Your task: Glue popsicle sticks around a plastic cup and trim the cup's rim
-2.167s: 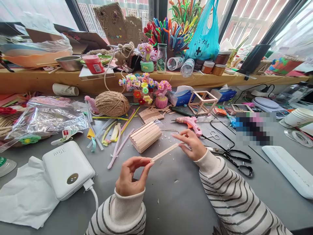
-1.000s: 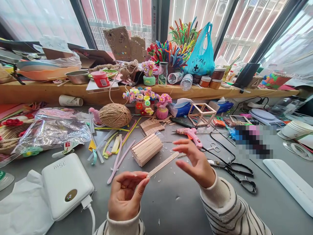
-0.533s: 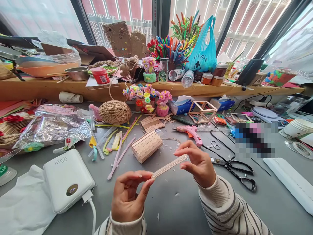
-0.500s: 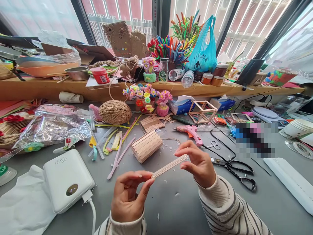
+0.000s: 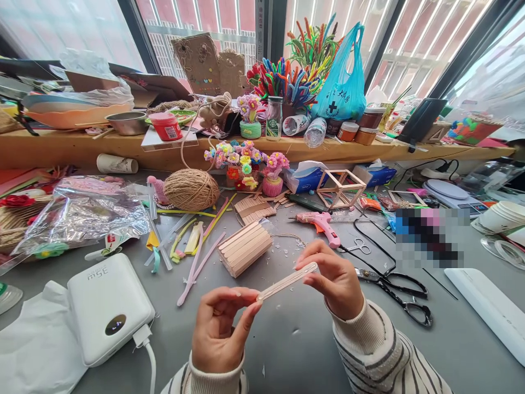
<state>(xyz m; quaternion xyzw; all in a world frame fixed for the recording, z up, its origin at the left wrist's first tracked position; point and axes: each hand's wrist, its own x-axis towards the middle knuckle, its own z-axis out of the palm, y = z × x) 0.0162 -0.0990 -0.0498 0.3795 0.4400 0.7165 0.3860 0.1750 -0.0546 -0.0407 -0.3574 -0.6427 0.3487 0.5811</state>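
Between my two hands is a pale wooden craft stick (image 5: 283, 284), slanting up to the right, with a shiny clear streak along its face. My left hand (image 5: 223, 328) pinches its lower left end between thumb and forefinger. At the upper right end, the thumb and forefinger of my right hand (image 5: 334, 279) close on its edges. Just beyond the stick lies a stacked bundle of craft sticks (image 5: 246, 246). A pink glue gun (image 5: 322, 224) rests behind my right hand, near small scissors (image 5: 361, 246) and large black-handled scissors (image 5: 400, 290).
On the left are a white power bank (image 5: 110, 312) with a cable and a clear plastic bag (image 5: 90, 213). A twine ball (image 5: 192, 189), crocheted flowers (image 5: 241, 158) and a wooden cube frame (image 5: 342, 189) stand farther back. A white bar-shaped object (image 5: 484, 306) lies at right.
The fingers of my right hand have come in closer on the stick's upper end. My left hand has shifted slightly right with the other end; the view has moved a little.
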